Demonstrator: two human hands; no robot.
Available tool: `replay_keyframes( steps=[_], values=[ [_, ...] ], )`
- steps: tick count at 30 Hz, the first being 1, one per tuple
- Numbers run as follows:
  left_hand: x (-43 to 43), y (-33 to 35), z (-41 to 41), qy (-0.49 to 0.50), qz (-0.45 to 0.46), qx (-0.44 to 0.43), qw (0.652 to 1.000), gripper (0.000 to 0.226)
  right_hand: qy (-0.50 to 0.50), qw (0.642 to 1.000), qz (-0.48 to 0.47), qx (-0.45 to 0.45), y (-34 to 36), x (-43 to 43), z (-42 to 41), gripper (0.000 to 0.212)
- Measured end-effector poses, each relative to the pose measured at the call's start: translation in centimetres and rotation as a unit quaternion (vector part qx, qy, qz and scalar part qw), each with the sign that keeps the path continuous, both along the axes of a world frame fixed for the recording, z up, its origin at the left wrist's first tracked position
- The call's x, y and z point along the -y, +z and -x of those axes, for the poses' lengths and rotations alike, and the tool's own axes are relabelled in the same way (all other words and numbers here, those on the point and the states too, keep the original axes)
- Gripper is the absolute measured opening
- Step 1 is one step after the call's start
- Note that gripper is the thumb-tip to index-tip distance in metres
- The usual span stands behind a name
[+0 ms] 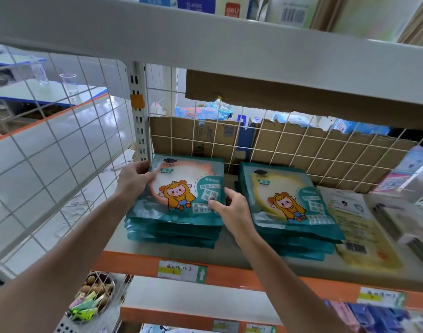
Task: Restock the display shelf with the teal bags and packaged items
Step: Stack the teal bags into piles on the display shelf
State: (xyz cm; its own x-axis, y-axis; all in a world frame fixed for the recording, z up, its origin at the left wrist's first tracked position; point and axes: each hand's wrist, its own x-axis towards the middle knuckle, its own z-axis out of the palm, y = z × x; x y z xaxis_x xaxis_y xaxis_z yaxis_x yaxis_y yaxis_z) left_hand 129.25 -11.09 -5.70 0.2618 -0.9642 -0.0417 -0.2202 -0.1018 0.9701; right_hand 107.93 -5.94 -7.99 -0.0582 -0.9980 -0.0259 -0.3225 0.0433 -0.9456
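A stack of teal bags (172,233) lies at the left end of the grey display shelf (229,254). Its top bag (181,186) has a pink-rimmed window and a cartoon figure. My left hand (133,176) grips that bag's upper left edge, thumb on top. My right hand (232,207) pinches its right edge. A second stack of teal bags (289,200), topped by one with a yellow-rimmed window, sits just to the right. Beyond it lie flat pale yellow packaged items (359,231).
A white wire grid (49,150) closes the shelf's left side and another grid with cardboard (302,145) behind it closes the back. The upper shelf (229,49) hangs low overhead. A wire basket (95,296) of small items hangs below left. Grey packs (402,222) lie far right.
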Motion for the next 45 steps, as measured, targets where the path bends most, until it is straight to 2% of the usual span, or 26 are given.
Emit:
replay_keyframes(
  steps=[4,13,18,21,24,27,31,34,37,42,45],
  values=[
    [-0.1,0.1,0.0,0.001,-0.004,0.010,1.000,0.042,-0.001,1.000,-0.003,-0.022,0.7,-0.3,-0.1,0.046],
    [0.0,0.0,-0.3,-0.031,0.010,0.133,0.991,0.044,0.000,1.000,-0.014,-0.018,1.0,-0.7,-0.2,0.042],
    [0.0,0.2,-0.2,-0.055,0.015,0.176,0.983,0.044,-0.009,0.999,0.000,-0.033,1.3,-0.9,-0.1,0.060],
    [-0.1,0.6,-0.1,-0.073,0.038,0.245,0.966,0.047,-0.017,0.995,0.045,-0.085,1.5,-1.1,-0.3,0.065],
    [-0.2,1.4,0.4,-0.103,0.079,0.344,0.930,0.051,-0.022,0.974,0.112,-0.197,2.5,-1.2,-0.1,0.066],
    [-0.1,2.1,1.1,-0.135,0.115,0.417,0.892,0.057,-0.033,0.930,0.156,-0.333,3.6,-1.3,0.1,0.066],
    [-0.2,2.8,2.9,-0.170,0.165,0.460,0.856,0.063,-0.030,0.877,0.132,-0.462,4.6,-1.7,1.2,0.068],
    [-0.6,3.1,4.7,-0.192,0.191,0.482,0.833,0.064,-0.049,0.852,0.097,-0.513,4.9,-2.4,3.0,0.066],
    [-1.4,2.9,6.7,-0.216,0.204,0.480,0.826,0.063,-0.076,0.834,0.069,-0.543,4.8,-3.7,5.2,0.066],
    [-2.8,2.7,10.1,-0.257,0.226,0.494,0.799,0.064,-0.111,0.822,0.027,-0.557,4.5,-5.8,8.7,0.068],
    [-3.3,2.9,11.8,-0.269,0.239,0.482,0.799,0.064,-0.120,0.825,0.013,-0.552,4.3,-6.7,10.2,0.067]
  ],
)
